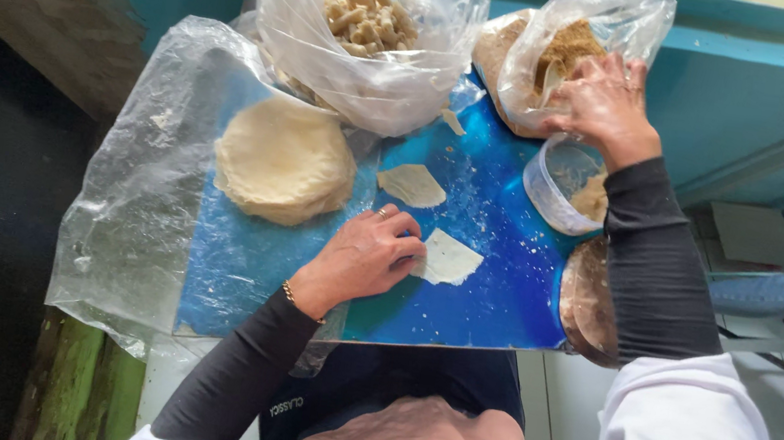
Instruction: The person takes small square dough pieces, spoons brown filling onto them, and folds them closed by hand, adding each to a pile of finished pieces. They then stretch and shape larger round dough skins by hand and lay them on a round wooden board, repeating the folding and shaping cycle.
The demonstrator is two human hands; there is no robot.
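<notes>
I see a glossy blue desk (462, 300), flour-dusted. On it lie a stack of round dough sheets (285, 160), two cut dough pieces (411, 184) (449, 258), two filled plastic bags (376, 36) (556, 50), and a clear tub (558, 186).

a small home or street-side food-making spot, judging by the rough setup. a floured blue board (463, 290) carries a stack of round dough wrappers (284, 160), with plastic bags of rolled snacks (368, 15) and brown filling (571, 47). teal painted walls (730, 103) and white floor tiles (560, 403) surround it.
</notes>
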